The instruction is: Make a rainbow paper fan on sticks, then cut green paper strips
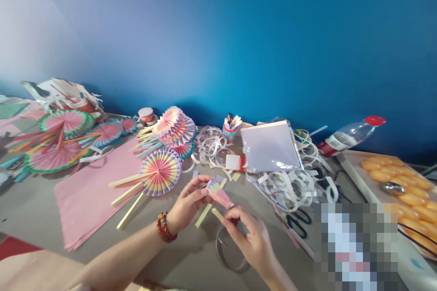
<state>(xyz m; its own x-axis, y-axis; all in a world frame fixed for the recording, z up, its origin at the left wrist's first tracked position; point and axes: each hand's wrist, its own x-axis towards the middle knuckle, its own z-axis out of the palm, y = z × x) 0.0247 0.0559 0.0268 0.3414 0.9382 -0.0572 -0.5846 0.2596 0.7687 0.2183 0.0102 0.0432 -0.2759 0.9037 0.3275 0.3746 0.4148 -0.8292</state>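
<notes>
My left hand (191,200), with a beaded bracelet at the wrist, pinches a small folded paper piece (220,194) in pink and pastel stripes. In my right hand (249,234), thumb and fingers close on a short pale yellow strip (217,214), just below the folded paper. Another pale yellow strip (204,216) lies on the table under my hands. A finished pleated paper fan (161,172) with yellow handles rests to the left of my left hand. Near my right hand a loop of clear tape or strip (227,254) lies on the table.
Pink paper sheets (92,200) and more pleated fans (64,122) spread to the left. Stacked fans (175,129), curled white strips (290,188), a pen cup (230,129) and a plastic-wrapped pack (271,148) stand behind. Scissors (298,223), a bottle (351,136) and a tray (355,168) are right.
</notes>
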